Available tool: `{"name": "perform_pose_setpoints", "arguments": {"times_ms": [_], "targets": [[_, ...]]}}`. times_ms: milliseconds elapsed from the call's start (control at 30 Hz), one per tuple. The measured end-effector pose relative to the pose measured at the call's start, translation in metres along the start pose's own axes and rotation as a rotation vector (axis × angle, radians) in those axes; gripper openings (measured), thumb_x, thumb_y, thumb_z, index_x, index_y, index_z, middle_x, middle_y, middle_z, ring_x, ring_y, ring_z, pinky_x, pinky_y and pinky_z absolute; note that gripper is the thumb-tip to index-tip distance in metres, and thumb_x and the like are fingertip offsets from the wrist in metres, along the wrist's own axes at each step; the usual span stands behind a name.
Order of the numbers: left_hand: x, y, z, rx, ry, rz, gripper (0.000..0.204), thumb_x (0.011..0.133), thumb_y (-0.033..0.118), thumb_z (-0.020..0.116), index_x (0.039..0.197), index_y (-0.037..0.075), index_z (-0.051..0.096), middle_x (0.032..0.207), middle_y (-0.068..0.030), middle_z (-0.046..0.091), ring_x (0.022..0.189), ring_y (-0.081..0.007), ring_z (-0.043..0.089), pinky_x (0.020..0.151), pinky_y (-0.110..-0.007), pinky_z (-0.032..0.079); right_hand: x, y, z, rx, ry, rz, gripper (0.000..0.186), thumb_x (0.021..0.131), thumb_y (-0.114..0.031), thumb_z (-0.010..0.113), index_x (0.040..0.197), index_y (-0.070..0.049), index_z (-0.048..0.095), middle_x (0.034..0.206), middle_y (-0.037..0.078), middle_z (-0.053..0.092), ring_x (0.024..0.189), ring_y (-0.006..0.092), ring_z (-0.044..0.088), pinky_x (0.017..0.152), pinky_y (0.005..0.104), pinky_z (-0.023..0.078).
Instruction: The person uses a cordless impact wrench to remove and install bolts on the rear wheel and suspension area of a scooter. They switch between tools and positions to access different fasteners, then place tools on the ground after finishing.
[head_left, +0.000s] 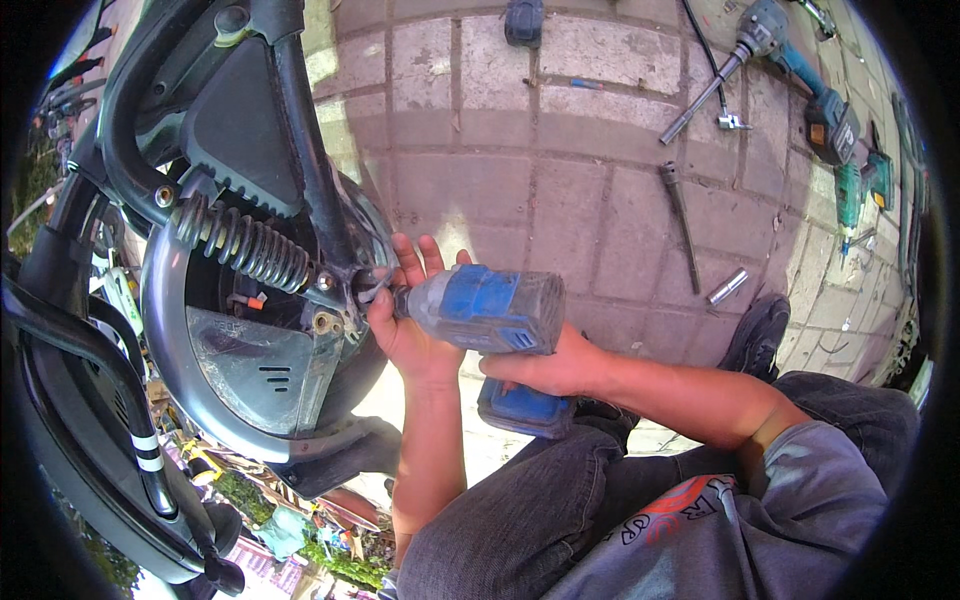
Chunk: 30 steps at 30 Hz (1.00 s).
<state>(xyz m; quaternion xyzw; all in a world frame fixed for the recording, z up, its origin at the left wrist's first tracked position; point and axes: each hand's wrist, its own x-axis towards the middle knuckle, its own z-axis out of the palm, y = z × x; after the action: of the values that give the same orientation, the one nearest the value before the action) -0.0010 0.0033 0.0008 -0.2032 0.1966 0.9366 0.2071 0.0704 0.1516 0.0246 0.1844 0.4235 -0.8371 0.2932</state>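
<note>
A blue and grey cordless impact driver (495, 305) points left at a metal bracket (345, 300) at the lower end of the scooter's coil shock absorber (240, 240). My right hand (540, 360) is closed round its handle, above the blue battery. My left hand (415, 335) cups the driver's front end at the bracket, thumb against the socket area and fingers curved up behind it; the fastener there is mostly hidden. The scooter's silver rear wheel cover (195, 360) sits left of my hands, below the black frame tubes (330, 180).
On the paving (430, 160) lie a long extension bar (680, 225), a silver socket (727, 287), a teal power tool with long socket (830, 125), a green drill (850, 190), a ratchet (730, 120) and a dark small object (522, 22). My shoe (755, 340) is at right.
</note>
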Motion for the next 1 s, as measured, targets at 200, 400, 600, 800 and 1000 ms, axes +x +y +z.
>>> {"name": "perform_pose_setpoints", "arguments": {"times_ms": [200, 400, 600, 800, 1000], "targets": [[-0.001, 0.0, -0.003, 0.012, -0.035, 0.009, 0.023, 0.084, 0.021, 0.056, 0.104, 0.011, 0.061, 0.127, -0.0032, 0.053, 0.123, -0.0229, 0.042, 0.108, -0.052, 0.02, 0.0, 0.003, 0.001, 0.037, 0.009, 0.033, 0.028, 0.075, -0.008, 0.067, 0.1, -0.001, 0.056, 0.077, 0.004, 0.059, 0.063, 0.0113, 0.057, 0.057, 0.0295, 0.048], [-0.017, 0.003, -0.002, 0.032, 0.042, 0.027, 0.036, 0.089, 0.026, 0.055, 0.118, 0.005, 0.053, 0.124, -0.0091, 0.054, 0.12, -0.0245, 0.044, 0.107, -0.045, 0.027, 0.009, 0.015, -0.013, -0.147, 0.035, -0.251, 0.034, 0.074, -0.01, 0.069, 0.104, -0.001, 0.055, 0.083, 0.005, 0.06, 0.069, 0.0112, 0.057, 0.061, 0.0296, 0.048], [-0.027, 0.005, -0.007, -0.02, -0.053, -0.04, 0.039, 0.091, 0.029, 0.053, 0.122, 0.004, 0.05, 0.12, -0.011, 0.056, 0.117, -0.0229, 0.048, 0.106, -0.043, 0.029, 0.003, 0.001, -0.016, -0.191, -0.019, -0.145, 0.051, 0.069, -0.007, 0.066, 0.117, -0.001, 0.048, 0.108, 0.011, 0.057, 0.1, 0.0188, 0.053, 0.091, 0.0327, 0.042], [-0.028, 0.0, -0.004, 0.136, -0.024, -0.028, 0.04, 0.09, 0.034, 0.052, 0.12, 0.007, 0.048, 0.124, -0.0056, 0.053, 0.12, -0.0207, 0.046, 0.105, -0.044, 0.031, 0.014, 0.018, -0.032, -0.337, -0.043, -0.373, 0.044, 0.07, -0.007, 0.066, 0.111, -0.001, 0.052, 0.103, 0.009, 0.058, 0.094, 0.0161, 0.053, 0.086, 0.0322, 0.043], [-0.023, 0.002, -0.007, 0.247, 0.015, 0.012, 0.042, 0.089, 0.037, 0.053, 0.119, 0.008, 0.047, 0.124, -0.0062, 0.053, 0.12, -0.0203, 0.045, 0.106, -0.044, 0.03, 0.007, 0.005, -0.026, -0.169, -0.005, -0.151, 0.037, 0.069, -0.007, 0.064, 0.104, 0.0, 0.055, 0.094, 0.01, 0.061, 0.086, 0.0173, 0.054, 0.081, 0.034, 0.045]]}}
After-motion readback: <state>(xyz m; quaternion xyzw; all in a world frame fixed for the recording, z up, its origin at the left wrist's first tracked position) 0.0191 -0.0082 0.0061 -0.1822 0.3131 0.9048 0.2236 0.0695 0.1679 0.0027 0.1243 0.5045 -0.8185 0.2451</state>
